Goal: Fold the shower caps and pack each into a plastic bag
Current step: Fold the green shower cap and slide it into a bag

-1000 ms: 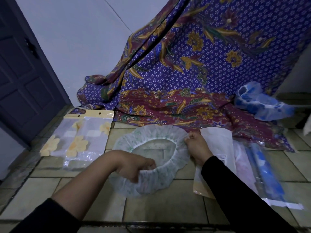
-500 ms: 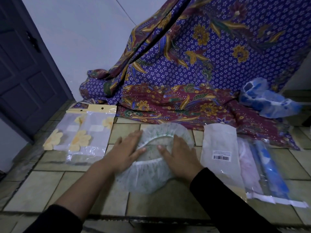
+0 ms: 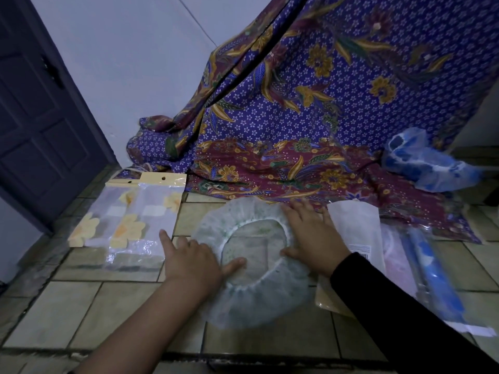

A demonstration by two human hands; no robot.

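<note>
A translucent shower cap with green specks lies spread flat on the tiled floor, its elastic opening facing up. My left hand presses flat on the cap's left edge, fingers straight and thumb on the elastic rim. My right hand presses flat on the cap's right side, fingers spread toward the far rim. A white plastic bag with a barcode label lies just right of the cap, partly under my right arm.
Clear bags holding yellow-flower caps lie at the left. Packed pink and blue caps lie at the right. A loose blue cap sits on the patterned batik cloth behind. A dark door stands at the left.
The hands let go of the cap's rim, laid it down and slid apart from its middle to its left and right sides. The cap now lies wider and flatter.
</note>
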